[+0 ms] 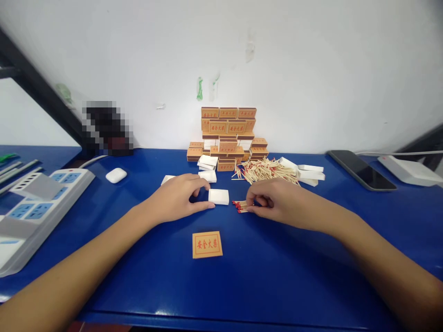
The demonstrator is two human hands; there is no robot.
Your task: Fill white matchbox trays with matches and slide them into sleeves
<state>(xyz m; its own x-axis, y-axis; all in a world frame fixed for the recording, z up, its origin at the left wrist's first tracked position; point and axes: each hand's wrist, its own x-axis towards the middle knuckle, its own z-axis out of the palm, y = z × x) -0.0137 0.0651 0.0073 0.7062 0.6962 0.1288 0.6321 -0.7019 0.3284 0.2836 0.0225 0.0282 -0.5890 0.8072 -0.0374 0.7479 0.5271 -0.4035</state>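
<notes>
My left hand [180, 196] curves around the left end of a small white matchbox tray [218, 197]. Thumb and forefinger touch its near and far corners; whether matches lie inside I cannot tell. To the right, my right hand [277, 203] pinches a bundle of matches [238, 206], red heads toward the tray, close to the blue table. An orange matchbox sleeve [207, 245] with red lettering lies flat in front of the tray. Behind my right hand spreads a loose heap of matches [270, 170]. More white trays [207, 162] lie behind my left hand.
Stacked matchboxes [228, 127] stand against the wall. Further white trays [310, 173] sit right of the heap, near a dark phone [360, 169] and a white box [408, 170]. At left are a power strip [65, 184] and a white earbud case [116, 175].
</notes>
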